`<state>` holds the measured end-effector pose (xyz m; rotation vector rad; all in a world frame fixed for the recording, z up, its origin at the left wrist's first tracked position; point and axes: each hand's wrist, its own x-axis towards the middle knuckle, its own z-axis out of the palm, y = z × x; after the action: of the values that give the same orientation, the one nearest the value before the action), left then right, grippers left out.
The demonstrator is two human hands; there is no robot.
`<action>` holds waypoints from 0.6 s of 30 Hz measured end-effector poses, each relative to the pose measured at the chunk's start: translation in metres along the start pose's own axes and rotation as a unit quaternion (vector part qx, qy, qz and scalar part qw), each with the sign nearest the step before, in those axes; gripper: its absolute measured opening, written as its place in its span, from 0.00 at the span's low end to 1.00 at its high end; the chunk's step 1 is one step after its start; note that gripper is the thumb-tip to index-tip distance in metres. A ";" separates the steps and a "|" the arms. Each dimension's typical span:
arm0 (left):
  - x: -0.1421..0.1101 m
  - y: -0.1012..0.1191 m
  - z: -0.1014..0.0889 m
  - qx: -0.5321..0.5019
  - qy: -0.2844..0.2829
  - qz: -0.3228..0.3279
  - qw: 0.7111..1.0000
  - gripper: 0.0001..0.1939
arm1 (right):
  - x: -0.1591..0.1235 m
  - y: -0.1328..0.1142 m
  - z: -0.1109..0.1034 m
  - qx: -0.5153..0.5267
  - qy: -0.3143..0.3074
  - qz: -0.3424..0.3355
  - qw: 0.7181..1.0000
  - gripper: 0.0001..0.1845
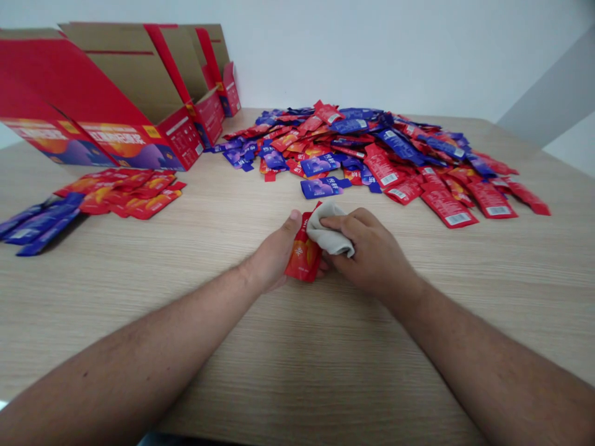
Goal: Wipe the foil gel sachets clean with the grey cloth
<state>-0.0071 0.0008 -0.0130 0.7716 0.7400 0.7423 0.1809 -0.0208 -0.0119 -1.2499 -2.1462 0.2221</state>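
My left hand grips a red sachet at the middle of the wooden table, thumb on its upper edge. My right hand is closed on a small grey-white cloth and presses it against the sachet's top right. Both hands meet just above the table surface. A large loose heap of red and blue sachets lies behind the hands, nearest pieces a short reach away.
At the left lie a flat group of red sachets and a row of blue sachets. Behind them, several open red cardboard boxes lean along the back left. A white wall stands beyond the table.
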 end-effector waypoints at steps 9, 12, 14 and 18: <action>0.001 -0.002 -0.002 0.001 -0.006 -0.012 1.000 0.36 | 0.000 0.000 -0.001 -0.010 0.012 0.012 1.000 0.27; 0.002 -0.004 -0.001 -0.032 -0.003 0.044 0.999 0.33 | -0.001 -0.004 -0.001 0.003 -0.031 -0.023 0.999 0.26; 0.002 -0.004 0.000 -0.037 0.001 0.057 0.998 0.32 | -0.001 -0.005 -0.001 0.004 -0.045 -0.026 0.999 0.25; 0.000 -0.002 -0.002 0.007 -0.002 -0.012 1.000 0.37 | 0.000 -0.002 -0.001 -0.012 0.007 0.025 1.000 0.27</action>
<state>-0.0086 0.0002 -0.0160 0.7756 0.7506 0.7132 0.1806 -0.0217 -0.0099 -1.3162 -2.1145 0.2085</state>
